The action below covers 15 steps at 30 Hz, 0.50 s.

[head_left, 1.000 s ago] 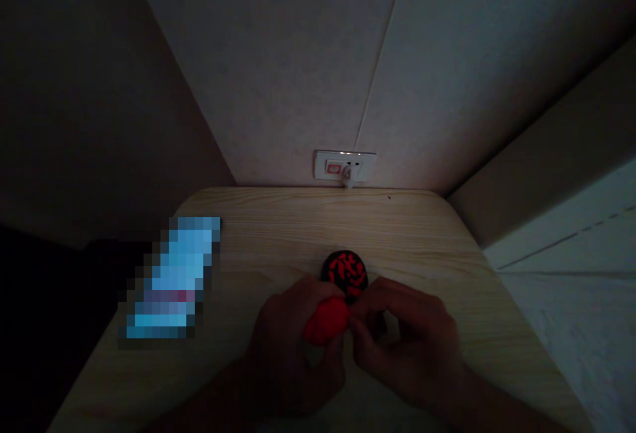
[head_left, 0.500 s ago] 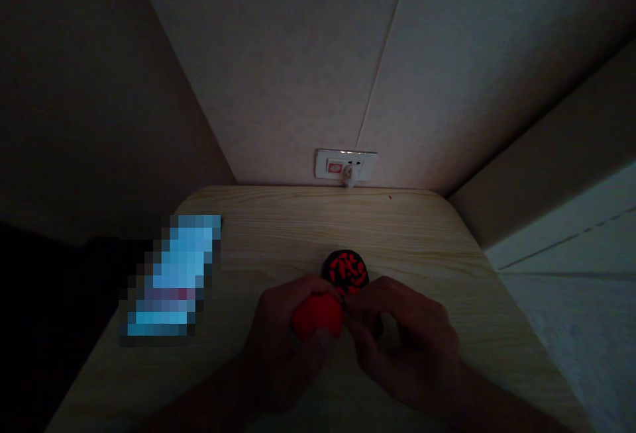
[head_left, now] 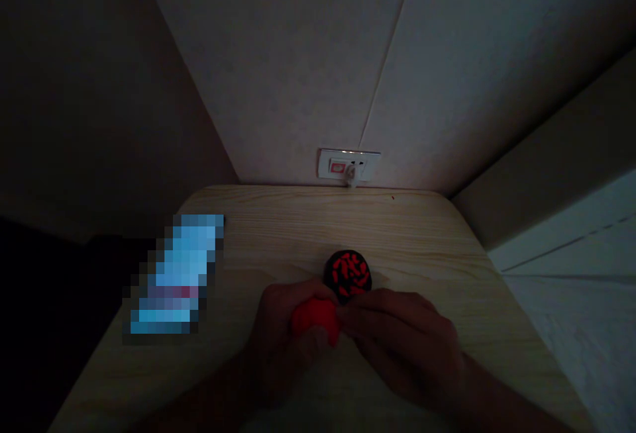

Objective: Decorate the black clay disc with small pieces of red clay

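Observation:
A rounded bright red lump [head_left: 314,319], its kind not clear in the dim light, is held in my left hand [head_left: 278,337], with the thumb across its front and the fingers behind it. My right hand [head_left: 412,340] is closed, its fingertips pressed together against the lump's right edge. Whatever those fingertips pinch, if anything, is hidden. Just beyond both hands sits a small round black dish [head_left: 329,274] with several small red pieces [head_left: 354,265] in it. My right fingers overlap the dish's near edge in view.
The wooden table [head_left: 268,234] has rounded far corners and meets the wall [head_left: 288,75]. On its left lies a blurred, lit screen [head_left: 186,267]. A wall socket [head_left: 325,163] with a plug [head_left: 351,173] is low on the wall. A tiny red speck [head_left: 392,197] lies near the back edge.
My right fingers have closed together and moved slightly left against the red lump. Some red pieces in the dish look differently arranged. The whole view has shifted slightly.

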Tool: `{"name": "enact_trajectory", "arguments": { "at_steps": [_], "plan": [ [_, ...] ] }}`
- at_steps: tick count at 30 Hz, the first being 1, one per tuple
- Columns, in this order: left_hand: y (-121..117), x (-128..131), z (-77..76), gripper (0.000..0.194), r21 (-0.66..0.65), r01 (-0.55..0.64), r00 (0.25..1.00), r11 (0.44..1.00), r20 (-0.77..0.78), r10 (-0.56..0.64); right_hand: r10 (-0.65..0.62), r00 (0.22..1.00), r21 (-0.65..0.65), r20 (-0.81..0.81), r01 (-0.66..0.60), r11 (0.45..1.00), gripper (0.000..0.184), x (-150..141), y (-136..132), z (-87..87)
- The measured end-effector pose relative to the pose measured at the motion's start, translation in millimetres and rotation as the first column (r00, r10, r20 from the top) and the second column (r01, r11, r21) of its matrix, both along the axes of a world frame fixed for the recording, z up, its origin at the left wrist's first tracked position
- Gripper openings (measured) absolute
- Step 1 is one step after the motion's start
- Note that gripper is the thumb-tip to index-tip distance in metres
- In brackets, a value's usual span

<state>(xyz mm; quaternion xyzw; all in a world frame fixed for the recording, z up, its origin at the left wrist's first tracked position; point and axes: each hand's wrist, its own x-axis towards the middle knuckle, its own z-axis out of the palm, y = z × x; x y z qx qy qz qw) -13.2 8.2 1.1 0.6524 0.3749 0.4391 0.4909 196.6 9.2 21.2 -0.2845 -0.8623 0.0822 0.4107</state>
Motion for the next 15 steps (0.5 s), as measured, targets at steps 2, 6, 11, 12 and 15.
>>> {"name": "enact_trajectory", "arguments": {
  "at_steps": [2,6,11,12,15],
  "plan": [
    [0.0,0.2,0.6,0.027,0.000,0.000,1.000,1.000,-0.008,0.000,-0.017,1.000,0.027,0.026,0.017,0.999,0.018,-0.5,-1.0,0.9],
    [-0.3,2.5,1.9,0.029,0.003,-0.018,1.000,1.000,-0.024,0.019,-0.076,0.995,0.030,0.060,0.074,0.997,0.016,-3.0,-2.1,1.4],
    [0.1,6.4,3.3,0.022,0.072,-0.076,0.996,0.994,-0.040,0.079,-0.091,0.995,-0.036,0.036,0.092,0.995,0.016,-5.3,-1.6,-2.4],
    [0.2,7.0,3.4,0.021,0.083,-0.074,0.996,0.994,-0.045,0.078,-0.095,0.995,-0.049,0.033,0.097,0.994,0.015,-5.4,-1.6,-3.2],
    [0.0,8.1,3.5,0.018,0.096,-0.079,0.995,0.992,-0.050,0.085,-0.088,0.996,-0.111,0.008,0.088,0.990,0.017,-5.5,-1.8,-4.4]
  ]
}}
